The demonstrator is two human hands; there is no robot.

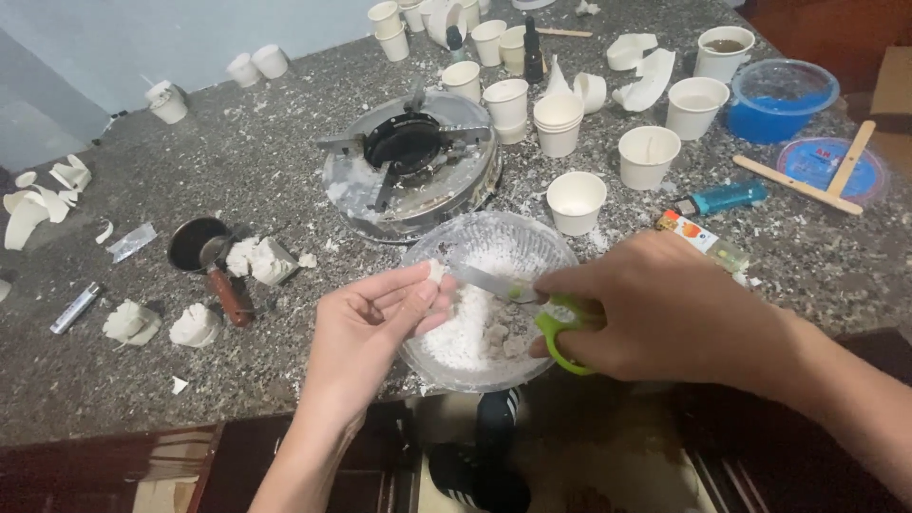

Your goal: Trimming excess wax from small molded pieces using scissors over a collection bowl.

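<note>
Pinching a small white wax chunk between thumb and fingertips, the left hand holds it over the near rim of a clear plastic bowl half full of white shavings and a few greyish lumps. The right hand is closed through the green handles of a pair of scissors, whose blades point left and meet the chunk at its edge. The bowl sits at the front edge of the speckled stone surface, just in front of a round metal single-burner stove dusted with white flakes.

Behind the stove stand many white paper cups, some stacked, some torn open. To the right lie a blue lighter, a blue plastic tub, its lid with two wooden sticks across it. To the left rest a small dark ladle with a reddish handle, white wax blocks and torn cup scraps.
</note>
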